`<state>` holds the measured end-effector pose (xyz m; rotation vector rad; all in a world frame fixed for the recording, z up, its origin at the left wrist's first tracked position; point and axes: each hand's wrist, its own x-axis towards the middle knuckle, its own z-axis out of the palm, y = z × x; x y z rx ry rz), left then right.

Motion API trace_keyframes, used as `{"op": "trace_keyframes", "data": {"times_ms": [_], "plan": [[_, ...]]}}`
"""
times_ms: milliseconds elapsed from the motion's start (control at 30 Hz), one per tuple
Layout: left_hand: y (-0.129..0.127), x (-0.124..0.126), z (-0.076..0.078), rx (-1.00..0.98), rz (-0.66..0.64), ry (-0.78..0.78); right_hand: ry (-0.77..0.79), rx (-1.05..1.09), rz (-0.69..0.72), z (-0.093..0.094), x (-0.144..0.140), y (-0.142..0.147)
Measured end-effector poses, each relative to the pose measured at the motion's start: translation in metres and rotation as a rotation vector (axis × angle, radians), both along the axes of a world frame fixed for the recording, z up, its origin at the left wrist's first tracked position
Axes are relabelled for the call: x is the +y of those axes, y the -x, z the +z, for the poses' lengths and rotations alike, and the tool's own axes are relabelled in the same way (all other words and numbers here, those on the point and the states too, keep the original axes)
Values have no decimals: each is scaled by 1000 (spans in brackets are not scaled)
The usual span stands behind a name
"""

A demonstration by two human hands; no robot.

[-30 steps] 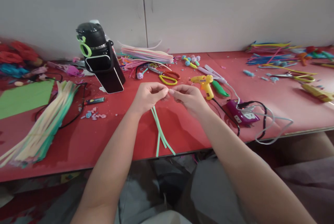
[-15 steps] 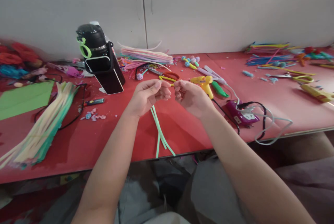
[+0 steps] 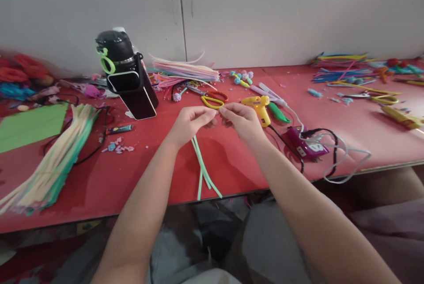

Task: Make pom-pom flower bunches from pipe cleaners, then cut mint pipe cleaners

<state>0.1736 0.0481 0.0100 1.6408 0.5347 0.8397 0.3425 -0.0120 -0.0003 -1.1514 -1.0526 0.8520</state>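
My left hand [image 3: 189, 123] and my right hand [image 3: 241, 119] meet fingertip to fingertip above the red table [image 3: 232, 164]. Both pinch the top ends of a few mint-green pipe cleaners [image 3: 202, 169], which hang down from the fingers and trail across the table to its front edge. The part held between the fingers is hidden. Just behind my hands lie scissors [image 3: 213, 97] with yellow and red handles and a yellow glue gun [image 3: 259, 106].
A black bottle and a propped phone [image 3: 132, 92] stand at the back left. A big bundle of pale green and cream pipe cleaners [image 3: 53, 160] lies left, beside green paper [image 3: 31, 125]. A purple power strip [image 3: 306, 145] with cables sits right. More coloured pipe cleaners [image 3: 344, 72] lie far right.
My hands parted slightly and lifted half a second ago, then came back together at the fingertips. The green pipe cleaners stay hanging in the same place.
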Motion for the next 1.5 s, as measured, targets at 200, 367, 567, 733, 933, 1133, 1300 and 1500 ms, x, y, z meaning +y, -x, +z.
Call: {"op": "trace_keyframes", "data": {"times_ms": [200,367,567,733,933,1133,1300,1500], "plan": [[-3,4,-4,39,168,-269,72,78,-52,2,-2,-3],[0,5,4,-127,266,-313,4,307,207,13,-9,-1],[13,5,11,-462,27,278,-33,520,276,23,-17,1],[6,-3,9,-482,-32,382,-88,579,350,20,-20,6],[-2,-10,8,-443,-117,425,-72,575,371,20,-20,10],[-2,-9,8,-407,-106,389,-51,562,384,21,-19,10],[-3,-11,12,-402,-115,392,-20,561,376,21,-20,9],[-9,-10,11,-332,-8,258,17,511,313,23,-18,10]]}}
